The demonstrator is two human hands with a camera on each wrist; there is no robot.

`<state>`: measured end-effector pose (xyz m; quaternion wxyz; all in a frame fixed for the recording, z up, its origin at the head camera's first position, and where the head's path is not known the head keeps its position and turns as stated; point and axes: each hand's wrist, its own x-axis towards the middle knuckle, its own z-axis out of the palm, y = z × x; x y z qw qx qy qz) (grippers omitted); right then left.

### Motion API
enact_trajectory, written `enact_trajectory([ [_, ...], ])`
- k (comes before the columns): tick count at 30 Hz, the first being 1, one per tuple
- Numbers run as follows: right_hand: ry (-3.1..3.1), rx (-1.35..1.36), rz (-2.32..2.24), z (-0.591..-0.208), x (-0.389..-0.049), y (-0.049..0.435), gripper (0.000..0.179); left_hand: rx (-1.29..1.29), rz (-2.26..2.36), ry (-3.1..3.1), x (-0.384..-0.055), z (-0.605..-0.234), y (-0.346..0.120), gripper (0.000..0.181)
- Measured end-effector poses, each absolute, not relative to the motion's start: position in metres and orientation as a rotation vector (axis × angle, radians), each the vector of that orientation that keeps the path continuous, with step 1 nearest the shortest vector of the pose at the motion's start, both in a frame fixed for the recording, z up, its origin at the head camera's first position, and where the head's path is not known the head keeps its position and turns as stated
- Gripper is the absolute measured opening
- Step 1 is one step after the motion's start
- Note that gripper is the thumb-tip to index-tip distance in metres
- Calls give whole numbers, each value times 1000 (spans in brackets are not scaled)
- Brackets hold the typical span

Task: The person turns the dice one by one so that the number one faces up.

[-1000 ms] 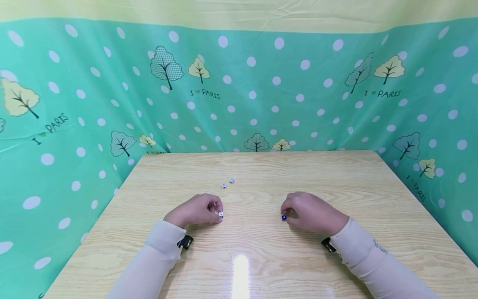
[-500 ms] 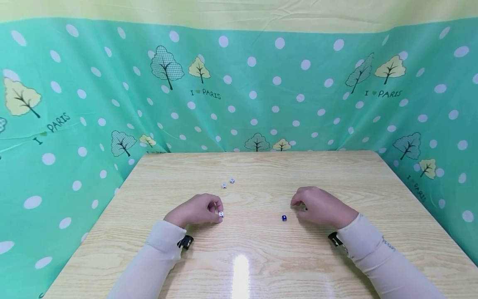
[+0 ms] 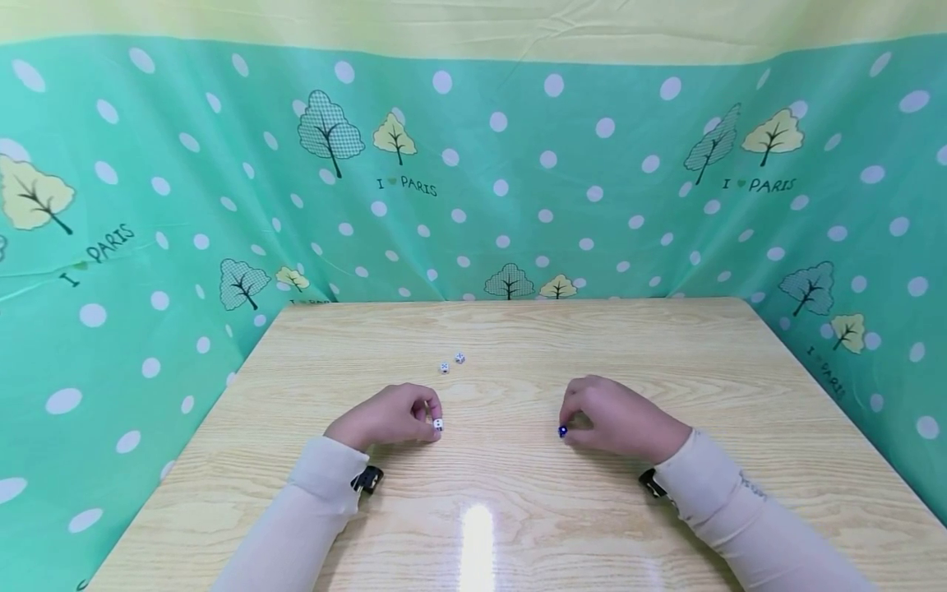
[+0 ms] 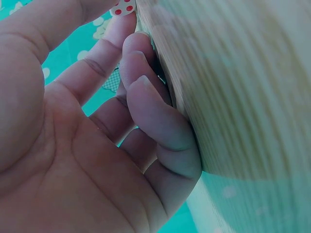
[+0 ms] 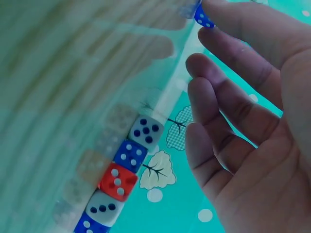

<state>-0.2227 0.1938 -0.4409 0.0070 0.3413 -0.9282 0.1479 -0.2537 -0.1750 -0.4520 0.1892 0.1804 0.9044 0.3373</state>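
My left hand pinches a white die between thumb and index finger, low over the wooden table. In the left wrist view, red dots show on this white die, and the other fingers curl near the tabletop. Across from it, my right hand has thumb and index finger at a small blue die, gripping it from its right side. The right wrist view shows that blue die with white dots at the fingertips, while the remaining fingers are bent and hold nothing.
Two white dice, a nearer one and a farther one, lie beyond my left hand. A row with a red die among white and blue ones shows in the right wrist view. Patterned green cloth surrounds the table.
My right hand was at the blue die, drew off to the right and left it on the table, and is now back pinching it. The left hand has stayed still.
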Motion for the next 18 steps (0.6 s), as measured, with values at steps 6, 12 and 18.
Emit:
enact_trajectory([
  [6,-2882,1026,408,-438,-225,199,7,503,944,2541,-254,-452,-176,21],
  [12,-2900,885,397,-427,-231,217,7,517,946,2539,-256,-454,-176,20],
  [18,-2999,728,461,-417,-237,234,5,518,951,2545,-255,-452,-175,20],
])
